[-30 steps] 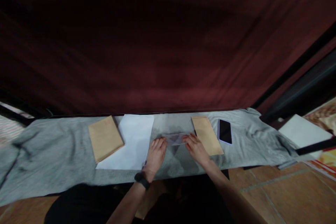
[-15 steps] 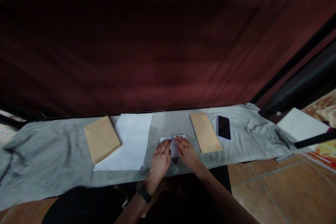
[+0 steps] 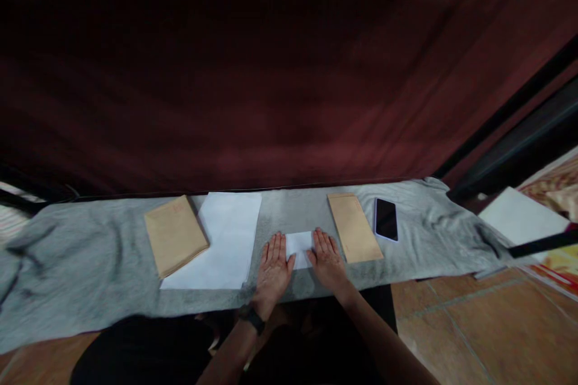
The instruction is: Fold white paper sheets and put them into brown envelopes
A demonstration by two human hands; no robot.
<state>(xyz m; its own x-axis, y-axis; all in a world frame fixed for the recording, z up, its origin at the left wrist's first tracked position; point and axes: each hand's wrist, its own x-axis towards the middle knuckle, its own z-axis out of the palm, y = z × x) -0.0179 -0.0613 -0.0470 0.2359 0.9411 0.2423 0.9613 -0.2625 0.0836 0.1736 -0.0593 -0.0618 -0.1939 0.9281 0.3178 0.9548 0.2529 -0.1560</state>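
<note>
Touching one small white paper (image 3: 298, 244) midway between long edges of the gray cloth (image 3: 108, 252), left hand (image 3: 274, 264) and right hand (image 3: 329, 261) lay flat, fingers straight, nearly together, thumbs out. One brown packet (image 3: 175, 237), faint mark (image 3: 177, 211) unreadable, overlapped white sheets (image 3: 232, 231); rightward lay one envelope (image 3: 355, 228), one phone (image 3: 386, 219).

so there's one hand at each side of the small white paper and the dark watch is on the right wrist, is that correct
Not quite: the head view shows the dark watch on the left wrist, not the right. The left hand and right hand are indeed at either side of the small white paper.
</note>
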